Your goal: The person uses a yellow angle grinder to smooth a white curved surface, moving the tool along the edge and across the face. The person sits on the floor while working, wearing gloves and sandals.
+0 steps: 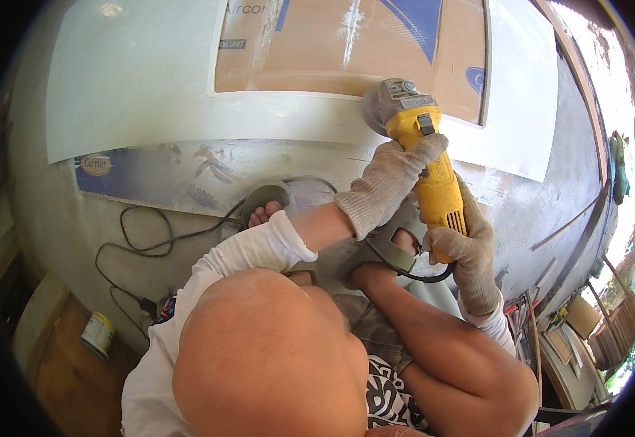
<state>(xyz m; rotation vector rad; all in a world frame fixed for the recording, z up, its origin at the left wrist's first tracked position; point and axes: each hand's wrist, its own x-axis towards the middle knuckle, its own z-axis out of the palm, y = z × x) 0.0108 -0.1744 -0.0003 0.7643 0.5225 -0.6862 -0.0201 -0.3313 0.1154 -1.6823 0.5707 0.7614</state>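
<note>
My left hand [397, 171], in a grey knit glove, is wrapped round the upper body of a yellow angle grinder [445, 197]. My right hand [467, 255], in a matching glove, grips its rear end, where a black cord [423, 277] comes out. The grinder's disc [373, 111] is at the lower edge of a rectangular opening in a white sheet panel [124, 87]; whether it touches cannot be told. Brown cardboard [324, 51] shows in the opening.
Sandalled feet [266, 207] rest below the panel beside dusty blue cardboard [139, 182] and looping cable. A tin can [97, 335] sits on a wooden surface at lower left. Boards and odd pieces [565, 342] crowd the right. Bare skin and a bent leg fill the lower middle.
</note>
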